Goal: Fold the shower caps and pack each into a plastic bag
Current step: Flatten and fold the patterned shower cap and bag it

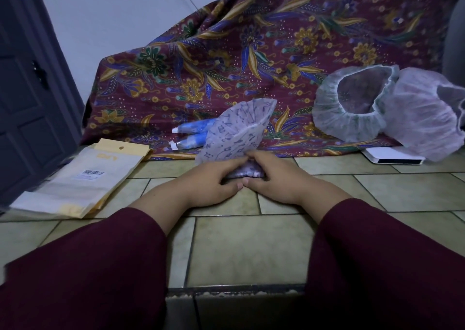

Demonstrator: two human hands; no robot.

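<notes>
A translucent plastic bag [239, 128] printed with small dark marks stands up from the tiled floor, its mouth pointing up and back. At its bottom lies a bunched, folded shower cap [245, 172]. My left hand [214, 178] and my right hand [274, 176] both grip the bag's lower end around that cap, thumbs nearly touching. Two unfolded white shower caps [352, 118] [425, 121] lie at the right on the patterned cloth. Two rolled, packed blue bundles [195, 126] [191, 142] lie behind the bag.
A maroon floral cloth [251, 53] drapes over something at the back. A stack of flat yellow-edged packets [83, 178] lies at the left beside a dark door [27, 98]. A white flat box [392, 156] lies at the right. A floor step edge [236, 289] runs near me.
</notes>
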